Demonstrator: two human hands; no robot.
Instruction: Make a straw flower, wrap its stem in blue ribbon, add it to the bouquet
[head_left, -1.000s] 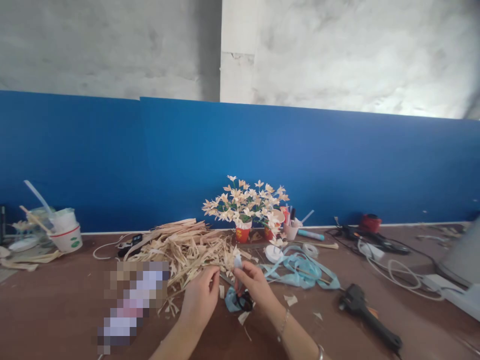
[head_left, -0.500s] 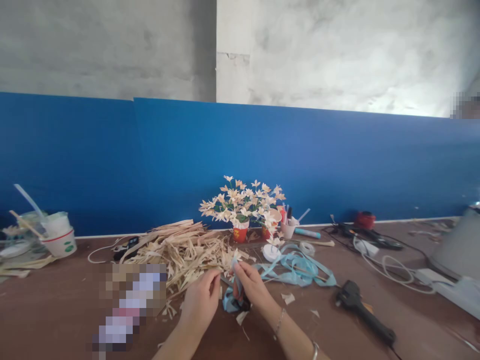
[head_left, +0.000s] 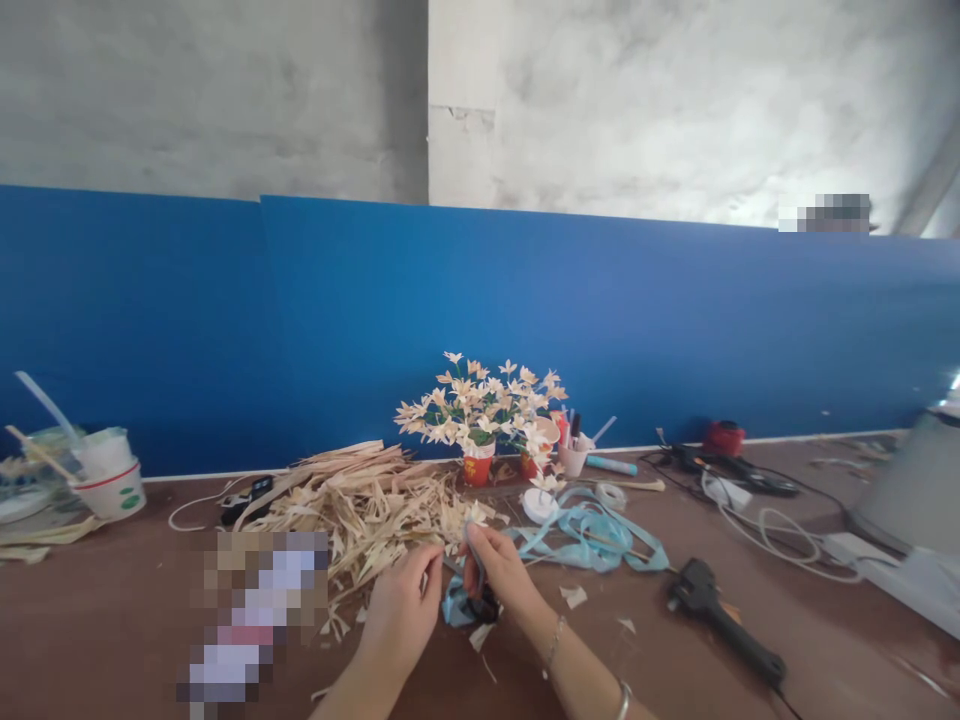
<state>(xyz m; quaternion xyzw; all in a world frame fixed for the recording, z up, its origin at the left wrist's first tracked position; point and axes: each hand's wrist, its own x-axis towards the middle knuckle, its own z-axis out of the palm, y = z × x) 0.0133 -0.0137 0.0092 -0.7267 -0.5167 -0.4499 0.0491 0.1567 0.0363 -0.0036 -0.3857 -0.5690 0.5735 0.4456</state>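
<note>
A thin silvery chain bracelet (head_left: 555,641) circles the right wrist (head_left: 541,620), a smooth bangle (head_left: 624,700) behind it

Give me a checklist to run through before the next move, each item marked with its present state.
1. Right grip has hold of the pale strip: ok.
2. Left grip holds something: cannot tell, its fingertips are partly hidden.
3. Glue gun lies apart from both grips: ok.
4. Glue gun is cold: cannot tell from the picture.
5. Blue ribbon is neatly coiled: not ok, it lies in loose loops.
6. Table is free of scraps: not ok, several lie about.
</note>
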